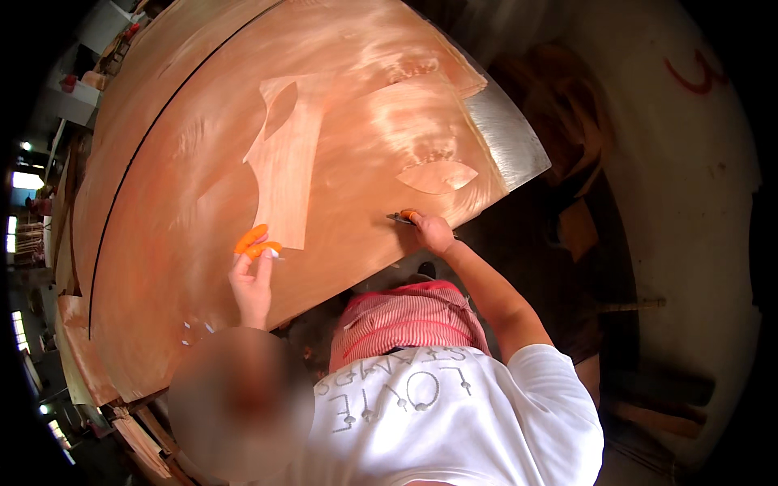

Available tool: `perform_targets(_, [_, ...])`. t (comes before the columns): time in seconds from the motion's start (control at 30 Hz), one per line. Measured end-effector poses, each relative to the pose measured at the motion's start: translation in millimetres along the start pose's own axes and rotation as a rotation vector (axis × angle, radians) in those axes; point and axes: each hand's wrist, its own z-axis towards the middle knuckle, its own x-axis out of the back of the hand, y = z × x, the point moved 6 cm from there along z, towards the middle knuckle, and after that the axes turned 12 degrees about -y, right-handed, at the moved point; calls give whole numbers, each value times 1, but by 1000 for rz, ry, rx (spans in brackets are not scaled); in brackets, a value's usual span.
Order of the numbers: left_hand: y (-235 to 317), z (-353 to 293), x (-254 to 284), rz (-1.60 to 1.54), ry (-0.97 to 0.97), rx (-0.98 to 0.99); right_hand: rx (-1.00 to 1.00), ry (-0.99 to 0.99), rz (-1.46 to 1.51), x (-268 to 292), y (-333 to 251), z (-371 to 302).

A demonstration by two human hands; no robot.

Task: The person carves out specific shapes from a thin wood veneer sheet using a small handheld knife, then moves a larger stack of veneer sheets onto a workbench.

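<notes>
Over the wood veneer sheet (348,202), my left hand (253,279) has its thumb and fingers drawn together in a pinch. Orange covers sit on its fingertips, and a small white bit shows at the thumb; I cannot make out what it is. Just beyond lies a long pale veneer piece (293,170) with a curved left edge and a leaf-shaped slit near its far end. My right hand (433,232), with orange on one finger, is closed round a small dark cutting tool (399,218), its tip toward the sheet. A leaf-shaped veneer piece (438,176) lies farther off.
A shiny metal plate (510,138) shows at the sheet's right edge. A black curved strip (146,142) runs down the left side. Small white scraps (186,342) lie at the near left. A pale wall (681,202) stands to the right.
</notes>
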Motion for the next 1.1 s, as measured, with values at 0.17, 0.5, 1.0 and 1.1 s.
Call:
perform_targets(0.17, [22,20,-68,16,-100,-65,11,-10,99,9,15,-7])
perform_targets(0.5, [-24,38,-130,-410,-371,151,-113,144,256,15,17,-1])
perform_targets(1.0, [-8,83,-196,-451,-901,3,-122,294,1441,66,-23,-31])
perform_targets(1.1, [-6,89,-222,-588,-971,-35,-83,363,1269,83,-31,-55])
